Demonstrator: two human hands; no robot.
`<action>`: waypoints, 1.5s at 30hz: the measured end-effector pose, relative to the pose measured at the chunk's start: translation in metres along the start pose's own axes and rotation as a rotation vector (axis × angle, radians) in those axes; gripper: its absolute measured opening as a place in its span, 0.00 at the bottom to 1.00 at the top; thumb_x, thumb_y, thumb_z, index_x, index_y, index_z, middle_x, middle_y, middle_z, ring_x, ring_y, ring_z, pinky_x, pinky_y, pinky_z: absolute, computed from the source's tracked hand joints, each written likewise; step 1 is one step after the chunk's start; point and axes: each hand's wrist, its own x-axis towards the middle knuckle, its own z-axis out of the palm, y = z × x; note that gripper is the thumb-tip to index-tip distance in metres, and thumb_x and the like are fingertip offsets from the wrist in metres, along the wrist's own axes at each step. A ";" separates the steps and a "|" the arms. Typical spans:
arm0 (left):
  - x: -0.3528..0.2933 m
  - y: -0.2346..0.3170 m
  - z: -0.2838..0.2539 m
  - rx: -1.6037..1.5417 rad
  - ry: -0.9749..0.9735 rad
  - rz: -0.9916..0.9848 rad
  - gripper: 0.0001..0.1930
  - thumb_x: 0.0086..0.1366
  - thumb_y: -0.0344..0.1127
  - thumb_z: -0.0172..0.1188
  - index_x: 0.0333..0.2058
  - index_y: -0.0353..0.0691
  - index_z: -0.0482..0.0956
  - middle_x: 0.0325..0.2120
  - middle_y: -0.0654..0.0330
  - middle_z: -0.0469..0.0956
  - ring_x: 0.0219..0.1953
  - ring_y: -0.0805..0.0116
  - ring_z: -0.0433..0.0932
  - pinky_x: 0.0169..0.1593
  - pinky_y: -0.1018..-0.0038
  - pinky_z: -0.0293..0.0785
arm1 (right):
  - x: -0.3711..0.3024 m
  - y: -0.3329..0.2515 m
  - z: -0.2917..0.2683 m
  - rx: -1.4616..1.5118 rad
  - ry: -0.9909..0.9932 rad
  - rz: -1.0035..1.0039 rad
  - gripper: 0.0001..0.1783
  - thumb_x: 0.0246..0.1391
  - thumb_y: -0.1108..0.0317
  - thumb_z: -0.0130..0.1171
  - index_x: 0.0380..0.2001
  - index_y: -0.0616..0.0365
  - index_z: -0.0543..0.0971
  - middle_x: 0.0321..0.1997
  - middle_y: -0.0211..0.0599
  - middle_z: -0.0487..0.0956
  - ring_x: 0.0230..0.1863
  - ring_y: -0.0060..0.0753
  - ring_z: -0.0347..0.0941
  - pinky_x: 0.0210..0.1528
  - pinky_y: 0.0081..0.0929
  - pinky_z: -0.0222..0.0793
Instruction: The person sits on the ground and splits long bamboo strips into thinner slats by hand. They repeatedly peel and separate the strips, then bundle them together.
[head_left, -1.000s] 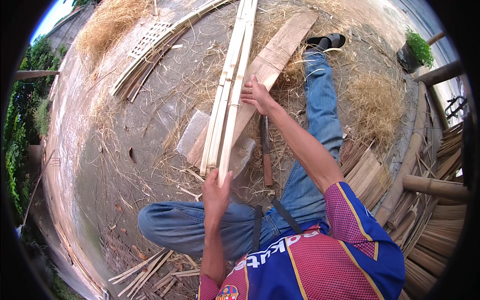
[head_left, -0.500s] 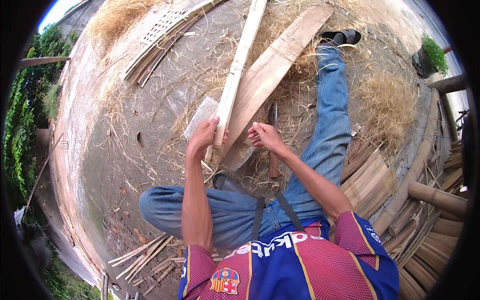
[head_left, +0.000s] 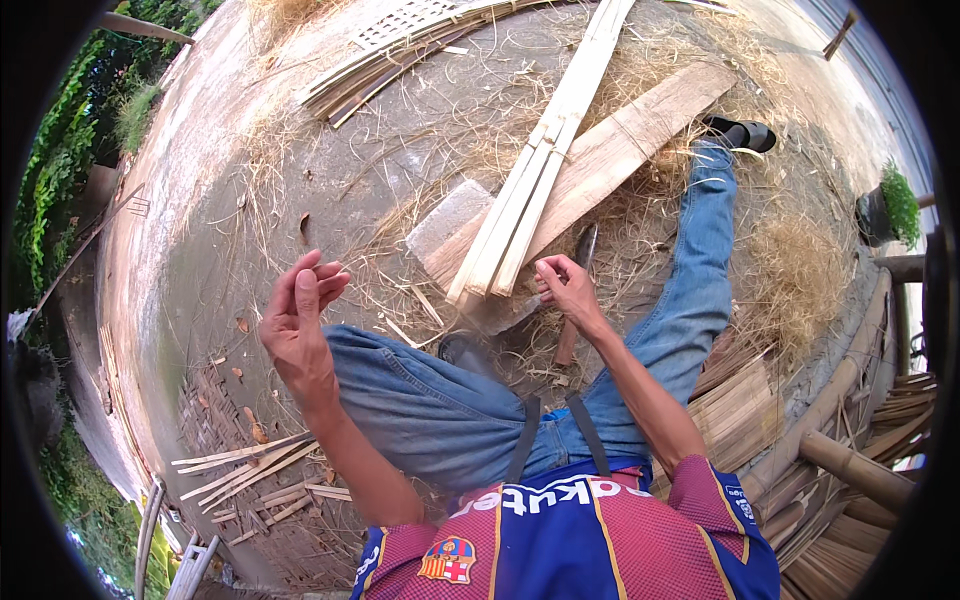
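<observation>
The left hand is raised over the bent left knee, fingers loosely curled with thumb and fingertips nearly meeting, and nothing visible in its grip. The right hand sits further out, over the lap, fingers pinched close together on what may be a thin fibre (too fine to tell for sure). Just left of that right hand lies the near end of a bundle of pale bamboo strips, running away from it and resting across a flat wooden plank. Just beyond the right hand a dark-bladed knife lies on the ground. Past the left hand, across bare concrete ground strewn with dry shavings, another stack of split bamboo lies far off.
</observation>
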 end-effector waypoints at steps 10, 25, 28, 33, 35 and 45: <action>-0.140 -0.178 -0.168 0.230 0.491 -0.486 0.13 0.73 0.36 0.55 0.47 0.32 0.80 0.34 0.56 0.84 0.34 0.74 0.80 0.41 0.78 0.77 | -0.006 -0.001 0.039 -0.614 0.008 -0.408 0.14 0.68 0.63 0.50 0.33 0.64 0.72 0.22 0.49 0.71 0.25 0.45 0.68 0.32 0.42 0.64; -0.293 -0.346 -0.263 1.118 0.513 -0.907 0.25 0.63 0.35 0.63 0.58 0.37 0.71 0.50 0.43 0.77 0.52 0.44 0.75 0.56 0.55 0.71 | -0.039 0.028 0.004 -0.884 -0.340 -0.270 0.14 0.64 0.65 0.57 0.28 0.66 0.73 0.18 0.42 0.66 0.20 0.30 0.60 0.25 0.33 0.59; -0.303 -0.346 -0.279 1.024 0.462 -0.676 0.16 0.63 0.33 0.63 0.49 0.38 0.79 0.39 0.47 0.81 0.41 0.49 0.80 0.48 0.59 0.76 | -0.036 0.037 0.000 -0.888 -0.348 -0.282 0.14 0.63 0.65 0.58 0.28 0.66 0.74 0.18 0.44 0.67 0.20 0.32 0.61 0.25 0.34 0.60; -0.327 -0.325 -0.264 0.610 0.918 -0.769 0.12 0.63 0.32 0.65 0.44 0.35 0.81 0.25 0.55 0.79 0.24 0.64 0.77 0.34 0.64 0.78 | -0.036 0.042 -0.006 -0.855 -0.333 -0.216 0.15 0.64 0.63 0.58 0.29 0.65 0.76 0.18 0.41 0.69 0.21 0.29 0.62 0.26 0.32 0.60; -0.353 -0.329 -0.272 0.368 1.013 -0.884 0.20 0.64 0.38 0.65 0.51 0.34 0.78 0.30 0.54 0.80 0.29 0.61 0.78 0.40 0.62 0.78 | -0.035 0.040 -0.005 -0.833 -0.324 -0.203 0.17 0.65 0.62 0.57 0.28 0.65 0.75 0.17 0.35 0.67 0.21 0.23 0.61 0.25 0.30 0.59; -0.232 -0.345 -0.268 0.685 0.677 -0.943 0.22 0.60 0.47 0.62 0.37 0.28 0.80 0.30 0.47 0.81 0.33 0.53 0.79 0.42 0.58 0.72 | -0.037 0.033 -0.004 -0.852 -0.316 -0.157 0.12 0.64 0.65 0.58 0.32 0.65 0.78 0.19 0.41 0.68 0.22 0.27 0.62 0.27 0.31 0.62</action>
